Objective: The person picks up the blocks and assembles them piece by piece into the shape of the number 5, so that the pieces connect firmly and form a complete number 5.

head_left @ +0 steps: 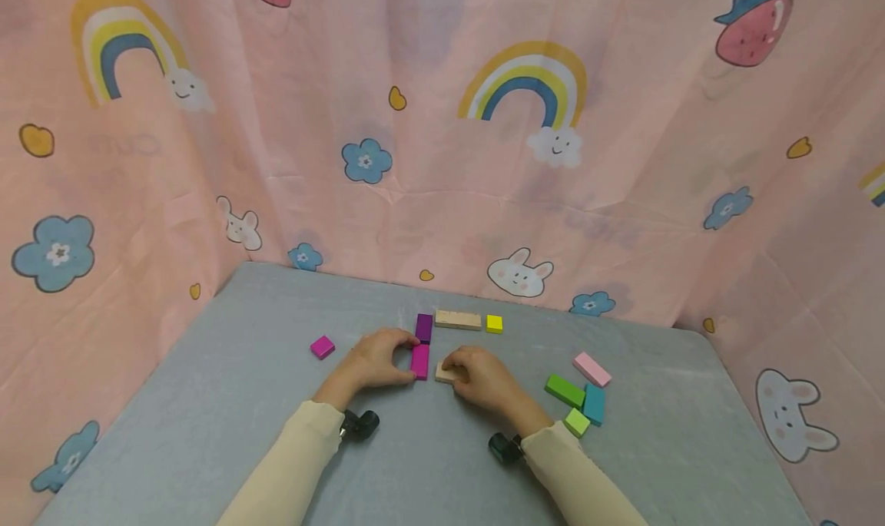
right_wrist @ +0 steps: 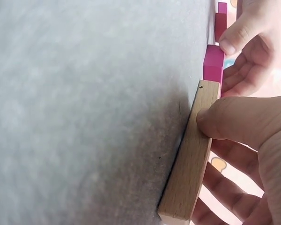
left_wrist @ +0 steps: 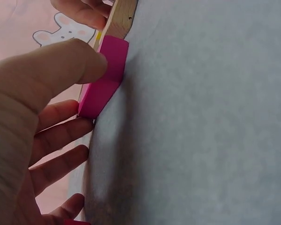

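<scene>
Thumb and fingers of my left hand pinch a magenta block lying on the table. End to end with it, on the far side, lies a dark purple block. My right hand grips a long plain wooden block, its thumb on the near face and fingers behind. In the head view most of that wood is hidden under the hand, with its left end just right of the magenta block. A second wooden block runs rightward from the purple one, with a yellow cube beyond its right end.
A magenta cube sits left of my left hand. To the right lie a pink block, a green block, a teal block and a lime cube. A printed pink curtain borders the grey table.
</scene>
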The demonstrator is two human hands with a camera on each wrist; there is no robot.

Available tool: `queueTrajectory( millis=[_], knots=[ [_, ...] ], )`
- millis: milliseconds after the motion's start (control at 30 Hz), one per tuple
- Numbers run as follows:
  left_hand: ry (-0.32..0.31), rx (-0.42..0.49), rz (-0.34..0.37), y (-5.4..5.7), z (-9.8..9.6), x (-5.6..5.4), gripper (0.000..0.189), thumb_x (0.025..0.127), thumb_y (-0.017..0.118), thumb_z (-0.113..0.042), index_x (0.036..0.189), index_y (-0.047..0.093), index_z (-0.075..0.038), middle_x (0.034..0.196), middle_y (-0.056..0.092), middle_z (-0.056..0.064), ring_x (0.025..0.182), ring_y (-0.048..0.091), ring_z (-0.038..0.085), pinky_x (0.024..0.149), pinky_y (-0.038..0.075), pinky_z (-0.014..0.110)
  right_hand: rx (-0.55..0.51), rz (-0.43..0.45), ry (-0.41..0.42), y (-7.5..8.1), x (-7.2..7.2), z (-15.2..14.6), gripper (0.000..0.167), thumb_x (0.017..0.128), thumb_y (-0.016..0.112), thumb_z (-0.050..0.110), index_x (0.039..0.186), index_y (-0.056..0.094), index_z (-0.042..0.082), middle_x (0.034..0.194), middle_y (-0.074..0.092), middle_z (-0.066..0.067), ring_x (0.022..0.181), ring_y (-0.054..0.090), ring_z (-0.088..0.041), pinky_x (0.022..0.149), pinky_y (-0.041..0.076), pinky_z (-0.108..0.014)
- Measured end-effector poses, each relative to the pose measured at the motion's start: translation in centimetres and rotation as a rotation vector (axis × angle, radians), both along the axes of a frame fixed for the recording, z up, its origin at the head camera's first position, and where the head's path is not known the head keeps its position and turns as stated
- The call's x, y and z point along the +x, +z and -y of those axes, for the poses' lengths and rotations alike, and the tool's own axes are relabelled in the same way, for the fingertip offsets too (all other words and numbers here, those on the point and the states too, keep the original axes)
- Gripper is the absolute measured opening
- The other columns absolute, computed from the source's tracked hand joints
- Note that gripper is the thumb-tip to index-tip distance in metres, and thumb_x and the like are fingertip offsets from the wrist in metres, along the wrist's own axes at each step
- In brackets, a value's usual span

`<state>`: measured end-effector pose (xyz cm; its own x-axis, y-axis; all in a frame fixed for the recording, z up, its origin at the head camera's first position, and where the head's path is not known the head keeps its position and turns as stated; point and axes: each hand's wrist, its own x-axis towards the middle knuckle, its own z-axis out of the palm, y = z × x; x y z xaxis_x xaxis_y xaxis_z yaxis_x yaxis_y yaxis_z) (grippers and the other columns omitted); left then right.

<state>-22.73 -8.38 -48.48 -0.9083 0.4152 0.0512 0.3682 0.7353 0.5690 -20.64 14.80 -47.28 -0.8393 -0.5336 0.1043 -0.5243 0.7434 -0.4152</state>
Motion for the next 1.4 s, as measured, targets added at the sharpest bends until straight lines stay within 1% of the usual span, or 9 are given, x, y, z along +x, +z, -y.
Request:
queueTrajectory(
  millis=[133, 367, 600, 767, 900, 1167, 1400],
  knots=[
    [0.005, -0.016, -0.006, 0.00, -0.07, 0.09, 0.053, 0.073, 0.080, -0.036, 0.120, 0.064, -0.019, 0.118, 0.065, -0.003, 0.113, 0.056, 0.018, 0.101, 0.045, 0.044, -0.001, 0.001, -0.006, -0.08, -0.03, -0.04, 0.022, 0.079, 0.072, 0.007, 0.100, 0.072, 0.012, 0.102, 0.070, 0.000, 0.092, 0.059, -0.014, 0.085, 0.052, -0.036],
    [0.004, -0.025, -0.028, -0.05, -0.18, 0.09, 0.052, 0.073, 0.080, -0.038, 0.119, 0.065, -0.019, 0.116, 0.066, -0.003, 0.113, 0.057, 0.017, 0.101, 0.044, 0.044, -0.004, -0.018, 0.013, -0.18, -0.10, -0.16, 0.021, 0.079, 0.072, 0.007, 0.099, 0.072, 0.013, 0.101, 0.070, 0.000, 0.094, 0.060, -0.015, 0.087, 0.052, -0.037],
    [0.015, -0.029, -0.020, -0.05, -0.22, 0.08, 0.053, 0.073, 0.081, -0.039, 0.119, 0.065, -0.021, 0.115, 0.065, -0.004, 0.111, 0.056, 0.016, 0.099, 0.047, 0.042, -0.003, -0.026, 0.025, -0.02, -0.11, -0.13, 0.021, 0.079, 0.072, 0.006, 0.099, 0.072, 0.012, 0.100, 0.071, 0.000, 0.092, 0.059, -0.015, 0.086, 0.052, -0.037],
    [0.011, -0.029, -0.022, -0.06, -0.18, 0.10, 0.052, 0.073, 0.080, -0.040, 0.119, 0.065, -0.021, 0.114, 0.065, -0.005, 0.110, 0.056, 0.016, 0.099, 0.047, 0.042, -0.001, -0.030, 0.026, 0.03, -0.08, -0.15, 0.020, 0.079, 0.072, 0.005, 0.099, 0.072, 0.012, 0.100, 0.071, -0.001, 0.094, 0.060, -0.016, 0.088, 0.052, -0.038],
    [0.012, -0.028, -0.026, -0.07, -0.19, 0.14, 0.052, 0.073, 0.080, -0.040, 0.119, 0.065, -0.021, 0.114, 0.066, -0.004, 0.111, 0.056, 0.016, 0.100, 0.046, 0.044, 0.008, -0.031, 0.028, -0.02, -0.14, -0.19, 0.020, 0.079, 0.072, 0.006, 0.098, 0.072, 0.012, 0.099, 0.071, 0.000, 0.094, 0.061, -0.016, 0.089, 0.052, -0.039],
    [0.007, -0.033, -0.033, 0.32, -0.41, 0.27, 0.051, 0.073, 0.080, -0.039, 0.119, 0.065, -0.019, 0.114, 0.066, -0.003, 0.112, 0.056, 0.018, 0.102, 0.043, 0.047, 0.017, -0.036, 0.007, 0.16, 0.14, -0.32, 0.020, 0.079, 0.071, 0.005, 0.098, 0.072, 0.012, 0.099, 0.070, 0.000, 0.095, 0.061, -0.017, 0.089, 0.052, -0.039],
    [0.009, -0.041, -0.032, 0.22, -0.42, 0.36, 0.052, 0.073, 0.080, -0.040, 0.119, 0.065, -0.020, 0.116, 0.066, -0.003, 0.114, 0.056, 0.018, 0.103, 0.041, 0.048, 0.027, -0.046, 0.008, 0.25, 0.24, -0.39, 0.021, 0.078, 0.071, 0.005, 0.098, 0.071, 0.012, 0.099, 0.070, -0.001, 0.094, 0.061, -0.017, 0.089, 0.052, -0.039]
  ],
)
